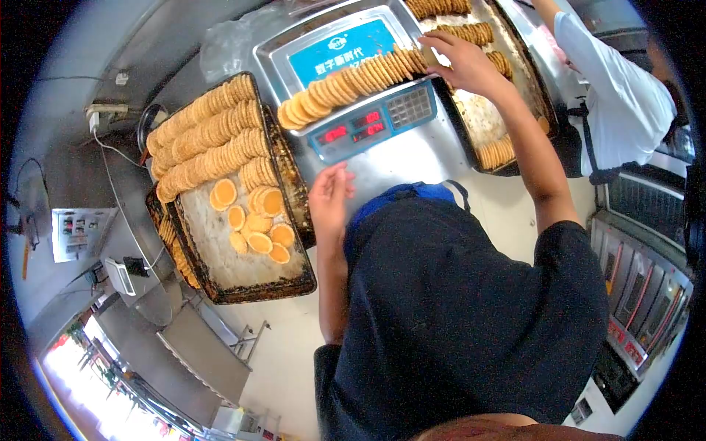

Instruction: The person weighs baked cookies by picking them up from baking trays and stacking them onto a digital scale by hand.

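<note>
A long row of round golden cookies (353, 84) leans overlapped across the metal pan of a digital scale (268, 66). My right hand (467, 65) is at the row's right end, thumb and fingers apart around it; I cannot tell whether it touches the last cookie. Lower down, my left hand (331, 195) hovers in front of the scale near my body, fingers loosely bent and holding nothing. Red digits glow on the scale's blue panel (346, 138), but they are too blurred to read surely.
To the left, a dark-edged baking tray (220, 283) holds rows of cookies and several loose ones, stacked over another tray. Another baking tray (471, 110) with cookie rows lies right of the scale. A person in a white shirt (621, 95) stands beyond it. Clear plastic (228, 48) lies behind.
</note>
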`<act>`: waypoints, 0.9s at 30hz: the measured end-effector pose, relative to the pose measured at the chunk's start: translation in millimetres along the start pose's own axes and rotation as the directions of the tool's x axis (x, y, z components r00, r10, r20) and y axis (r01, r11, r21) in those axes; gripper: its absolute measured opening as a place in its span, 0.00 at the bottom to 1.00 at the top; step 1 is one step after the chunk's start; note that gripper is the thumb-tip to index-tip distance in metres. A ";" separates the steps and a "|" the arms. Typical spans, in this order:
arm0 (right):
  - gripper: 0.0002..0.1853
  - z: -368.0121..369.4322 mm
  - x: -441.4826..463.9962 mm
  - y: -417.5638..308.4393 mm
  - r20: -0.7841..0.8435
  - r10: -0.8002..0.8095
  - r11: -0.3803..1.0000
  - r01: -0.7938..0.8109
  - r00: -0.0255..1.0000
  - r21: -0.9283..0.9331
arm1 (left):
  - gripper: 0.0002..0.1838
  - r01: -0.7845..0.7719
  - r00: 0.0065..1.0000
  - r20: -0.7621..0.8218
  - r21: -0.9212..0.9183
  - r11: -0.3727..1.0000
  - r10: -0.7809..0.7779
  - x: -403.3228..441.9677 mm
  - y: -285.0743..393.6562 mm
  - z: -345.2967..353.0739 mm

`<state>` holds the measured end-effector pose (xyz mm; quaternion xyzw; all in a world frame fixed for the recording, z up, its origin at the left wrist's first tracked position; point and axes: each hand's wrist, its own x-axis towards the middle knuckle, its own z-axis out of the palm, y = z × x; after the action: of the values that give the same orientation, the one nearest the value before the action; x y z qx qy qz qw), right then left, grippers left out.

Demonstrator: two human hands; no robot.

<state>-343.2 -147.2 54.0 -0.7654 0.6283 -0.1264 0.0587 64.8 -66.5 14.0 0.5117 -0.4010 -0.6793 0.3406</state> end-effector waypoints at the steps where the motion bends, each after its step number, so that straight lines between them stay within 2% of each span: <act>1: 0.32 0.9 0.8 0.0 -0.017 0.012 1.000 -0.012 1.000 0.014 | 0.14 -0.001 1.000 0.009 0.006 1.000 0.001 0.5 -1.5 -0.1; 7: 0.36 1.1 8.1 -1.6 -0.032 -0.037 0.999 0.036 0.999 -0.010 | 0.14 0.007 1.000 -0.009 -0.007 1.000 -0.007 -2.2 -2.0 -3.1; 15: 0.41 -3.4 16.1 -12.7 0.031 -0.036 0.999 0.036 0.999 -0.022 | 0.15 0.007 0.999 -0.041 -0.033 0.999 -0.009 -3.4 -7.2 -8.2; 18: 0.44 2.1 15.9 -11.9 0.036 -0.014 1.000 0.014 0.999 -0.001 | 0.15 0.012 0.999 -0.044 -0.038 0.999 -0.014 -3.9 -6.3 -8.0; 20: 0.48 -0.8 16.9 -14.7 0.075 0.052 0.999 -0.050 0.996 -0.022 | 0.15 0.070 0.992 -0.103 0.006 0.998 -0.069 -3.4 -1.1 -3.4; 21: 0.53 -2.5 18.6 -15.2 0.091 0.033 0.999 -0.034 0.995 0.005 | 0.15 0.062 0.994 -0.091 0.006 0.998 -0.061 0.7 -7.2 -4.1; 23: 0.57 -5.7 18.4 -24.6 0.180 0.103 0.992 -0.114 0.978 0.056 | 0.15 -0.105 0.977 -0.169 0.138 0.985 0.128 11.0 -14.9 -8.7; 24: 0.63 3.5 19.5 -16.9 0.162 0.029 0.995 -0.045 0.986 0.093 | 0.20 -0.076 0.976 -0.175 0.297 0.952 0.132 18.1 -8.8 -12.9; 25: 0.63 10.1 18.5 -14.4 0.159 0.029 0.995 -0.044 0.987 0.093 | 0.20 -0.079 0.975 -0.174 0.298 0.951 0.135 25.8 1.4 -10.0; 27: 0.65 19.3 28.8 -14.5 0.186 0.015 1.000 -0.016 0.982 0.001 | 0.27 -0.323 0.848 -0.156 0.604 0.729 0.506 50.0 18.7 -5.4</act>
<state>-319.2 -173.7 42.5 -0.7688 0.6259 -0.0547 0.1191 58.8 -119.6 8.8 0.5837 -0.6273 -0.3486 0.3799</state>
